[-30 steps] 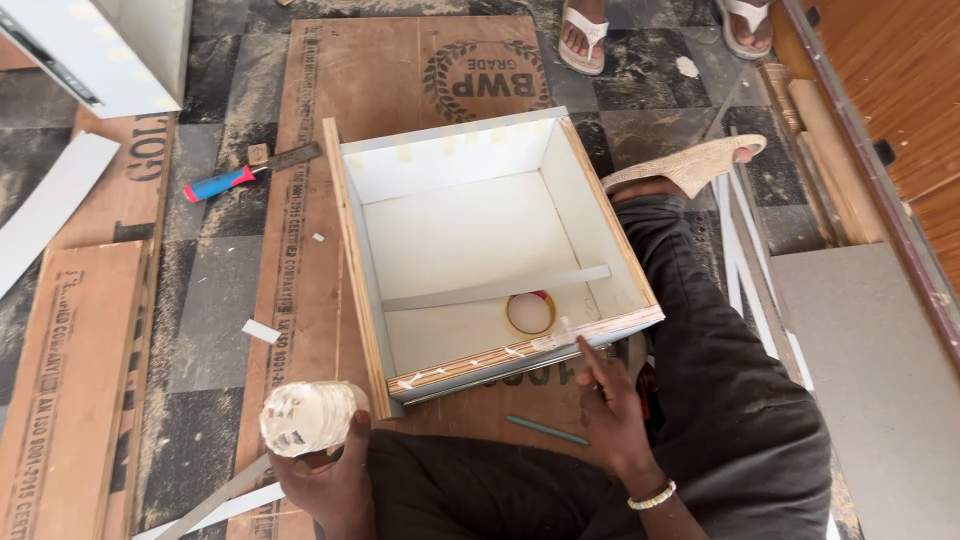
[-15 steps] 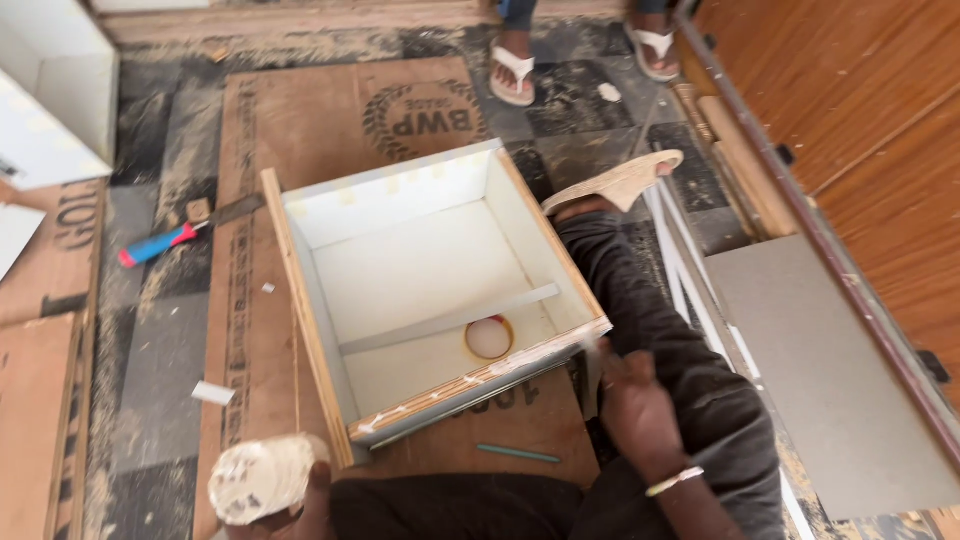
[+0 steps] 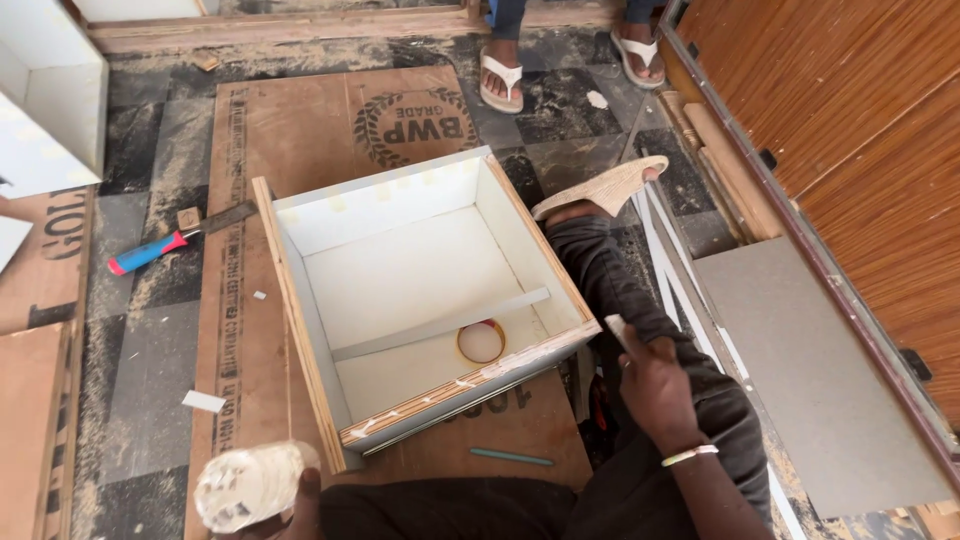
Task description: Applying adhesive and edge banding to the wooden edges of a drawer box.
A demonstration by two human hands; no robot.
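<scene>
A: Since the earlier frame the right hand (image 3: 655, 385) has lifted off the drawer box (image 3: 420, 300) and now sits just beside its near right corner; the view has also shifted, so the box lies more central.

B: State of that grip?

A: Fingers pinched on a small pale strip (image 3: 617, 330), thumb beneath. The left hand (image 3: 300, 495), near the box's near left corner, is closed around a roll of pale edge tape (image 3: 250, 485); only part of the hand shows.

B: Position of the box?

A: It rests open side up on a brown plywood sheet (image 3: 300, 130) on the floor. Inside it lie a tape ring (image 3: 481, 341) and a white slat (image 3: 440, 325). Left of the box lies a chisel with a blue and red handle (image 3: 150, 250). Beyond the box stand another person's sandalled feet (image 3: 500, 75).
</scene>
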